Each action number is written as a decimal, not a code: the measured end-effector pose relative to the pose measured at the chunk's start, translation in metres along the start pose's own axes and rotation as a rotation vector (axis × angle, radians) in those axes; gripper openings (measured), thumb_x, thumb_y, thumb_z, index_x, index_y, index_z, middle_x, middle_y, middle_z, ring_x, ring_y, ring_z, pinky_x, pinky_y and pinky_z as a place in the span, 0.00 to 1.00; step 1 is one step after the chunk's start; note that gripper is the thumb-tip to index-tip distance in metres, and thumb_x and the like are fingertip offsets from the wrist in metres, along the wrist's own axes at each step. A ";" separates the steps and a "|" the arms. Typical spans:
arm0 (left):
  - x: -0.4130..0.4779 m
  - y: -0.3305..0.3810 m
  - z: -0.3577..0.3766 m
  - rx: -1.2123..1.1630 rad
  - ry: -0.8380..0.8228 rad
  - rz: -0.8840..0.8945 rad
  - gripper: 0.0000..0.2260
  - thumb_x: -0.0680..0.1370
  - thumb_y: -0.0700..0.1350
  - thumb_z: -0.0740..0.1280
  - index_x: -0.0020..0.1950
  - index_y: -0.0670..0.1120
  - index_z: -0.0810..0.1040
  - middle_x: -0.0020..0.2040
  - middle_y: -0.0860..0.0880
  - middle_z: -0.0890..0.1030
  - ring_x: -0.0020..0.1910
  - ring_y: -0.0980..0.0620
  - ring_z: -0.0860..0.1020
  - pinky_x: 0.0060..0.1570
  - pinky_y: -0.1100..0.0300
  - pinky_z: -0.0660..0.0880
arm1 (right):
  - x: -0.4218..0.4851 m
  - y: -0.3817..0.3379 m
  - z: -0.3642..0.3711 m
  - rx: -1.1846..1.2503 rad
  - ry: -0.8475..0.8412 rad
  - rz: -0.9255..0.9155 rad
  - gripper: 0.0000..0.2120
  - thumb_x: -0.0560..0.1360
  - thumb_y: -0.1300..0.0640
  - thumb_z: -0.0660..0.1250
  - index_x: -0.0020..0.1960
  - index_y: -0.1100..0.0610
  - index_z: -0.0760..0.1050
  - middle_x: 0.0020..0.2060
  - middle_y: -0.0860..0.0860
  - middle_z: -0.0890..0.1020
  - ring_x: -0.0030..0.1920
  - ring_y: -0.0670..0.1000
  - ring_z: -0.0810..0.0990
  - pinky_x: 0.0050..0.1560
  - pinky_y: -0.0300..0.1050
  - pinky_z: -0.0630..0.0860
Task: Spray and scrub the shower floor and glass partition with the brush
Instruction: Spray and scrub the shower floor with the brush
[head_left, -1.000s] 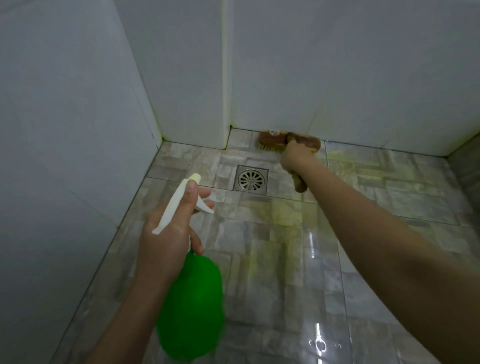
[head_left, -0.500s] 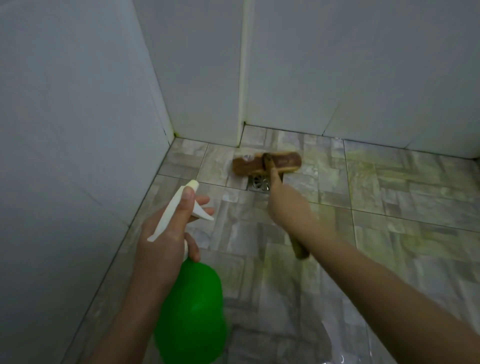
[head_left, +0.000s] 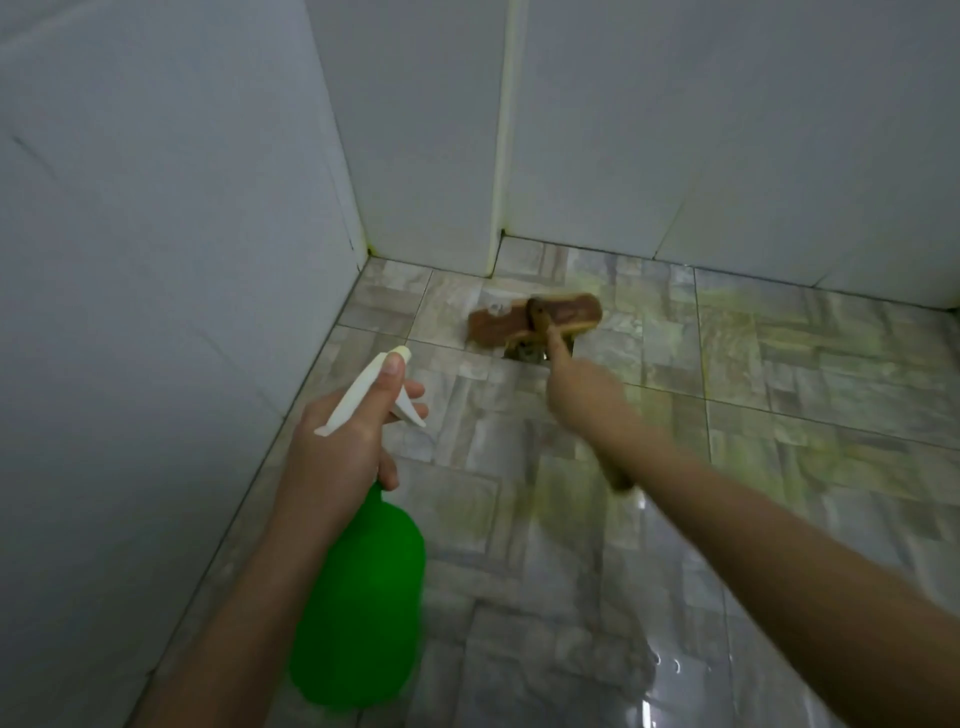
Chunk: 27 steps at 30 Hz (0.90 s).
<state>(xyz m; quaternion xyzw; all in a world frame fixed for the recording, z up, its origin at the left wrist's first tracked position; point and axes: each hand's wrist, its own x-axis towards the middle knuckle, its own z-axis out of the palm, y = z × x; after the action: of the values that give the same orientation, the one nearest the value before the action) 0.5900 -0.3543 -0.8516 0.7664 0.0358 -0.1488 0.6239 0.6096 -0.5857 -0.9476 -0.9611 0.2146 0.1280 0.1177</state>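
A wooden scrub brush (head_left: 535, 325) lies head-down on the grey tiled shower floor (head_left: 779, 395), over the floor drain (head_left: 527, 354), which it mostly hides. My right hand (head_left: 584, 395) grips its wooden handle, whose end sticks out under my forearm. My left hand (head_left: 340, 447) grips the neck of a green spray bottle (head_left: 358, 608) with a white trigger head, thumb on top of the nozzle, fingers at the trigger. The bottle hangs above the floor at the lower left. No glass partition can be told apart here.
White tiled walls (head_left: 156, 260) close in on the left and at the back, meeting in a corner beyond the brush. A white vertical trim (head_left: 501, 130) runs down the back wall. The floor is wet and shiny toward the lower right, with yellowish streaks.
The brush has come back from the wall's foot onto the drain, then shifted slightly away again. My view has swung left. The left hand and bottle have kept their pose.
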 end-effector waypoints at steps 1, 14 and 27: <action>-0.003 0.001 -0.001 0.005 0.008 0.008 0.16 0.78 0.63 0.63 0.35 0.64 0.84 0.44 0.53 0.87 0.24 0.48 0.74 0.31 0.57 0.71 | 0.020 0.003 -0.013 0.029 0.008 0.007 0.34 0.79 0.64 0.53 0.79 0.49 0.40 0.39 0.56 0.76 0.33 0.52 0.75 0.31 0.46 0.70; -0.026 0.004 -0.048 -0.025 0.150 0.012 0.17 0.81 0.61 0.63 0.40 0.56 0.86 0.43 0.52 0.88 0.32 0.40 0.79 0.31 0.57 0.72 | -0.015 0.004 -0.034 0.039 -0.096 -0.230 0.27 0.82 0.57 0.52 0.78 0.45 0.48 0.41 0.59 0.78 0.36 0.58 0.78 0.34 0.50 0.78; -0.014 -0.013 -0.055 -0.050 0.171 0.015 0.23 0.74 0.66 0.60 0.48 0.51 0.86 0.48 0.52 0.88 0.22 0.49 0.72 0.32 0.55 0.72 | 0.082 -0.041 -0.061 -0.189 -0.251 -0.580 0.25 0.81 0.55 0.57 0.75 0.38 0.59 0.46 0.49 0.77 0.49 0.56 0.78 0.49 0.45 0.72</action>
<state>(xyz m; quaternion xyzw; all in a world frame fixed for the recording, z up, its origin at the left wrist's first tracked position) 0.5835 -0.2960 -0.8500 0.7607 0.0872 -0.0771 0.6386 0.7116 -0.5977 -0.9077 -0.9656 -0.0970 0.2260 0.0848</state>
